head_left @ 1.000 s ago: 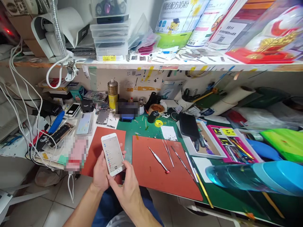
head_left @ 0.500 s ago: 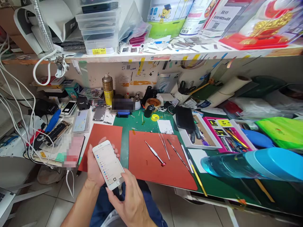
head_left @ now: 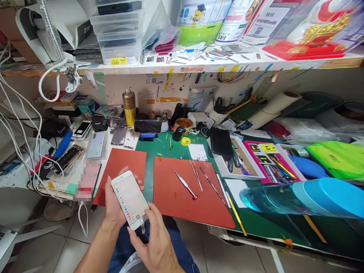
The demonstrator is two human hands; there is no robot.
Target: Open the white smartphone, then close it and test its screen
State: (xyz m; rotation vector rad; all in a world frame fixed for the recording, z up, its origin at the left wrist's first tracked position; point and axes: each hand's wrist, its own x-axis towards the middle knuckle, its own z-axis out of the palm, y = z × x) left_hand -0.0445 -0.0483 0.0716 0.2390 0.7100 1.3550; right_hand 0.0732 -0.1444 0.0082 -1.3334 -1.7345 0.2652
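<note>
My left hand (head_left: pixel 112 206) is wrapped round a white smartphone (head_left: pixel 129 199) from behind, with the lit screen facing up just in front of the bench edge. My right hand (head_left: pixel 155 239) sits below the phone, its thumb and fingers pinching the lower end near the home button. Behind the phone lie two red mats (head_left: pixel 187 195) on a green cutting mat (head_left: pixel 173 149). Thin metal tools (head_left: pixel 185 185) lie on the larger red mat, a hand's width right of the phone.
Phone parts and opened handsets (head_left: pixel 66 159) crowd the left of the bench among white cables (head_left: pixel 17 125). A gold spray can (head_left: pixel 129 106) stands at the back. A blue bottle (head_left: pixel 301 199) lies close at right, beside a pink-rimmed tool tray (head_left: pixel 270 161). A cluttered shelf (head_left: pixel 199 66) runs overhead.
The view has dropped and shifted, so the bench sits higher in frame. The phone has tilted further left and come nearer my lap. Both hands keep hold of it.
</note>
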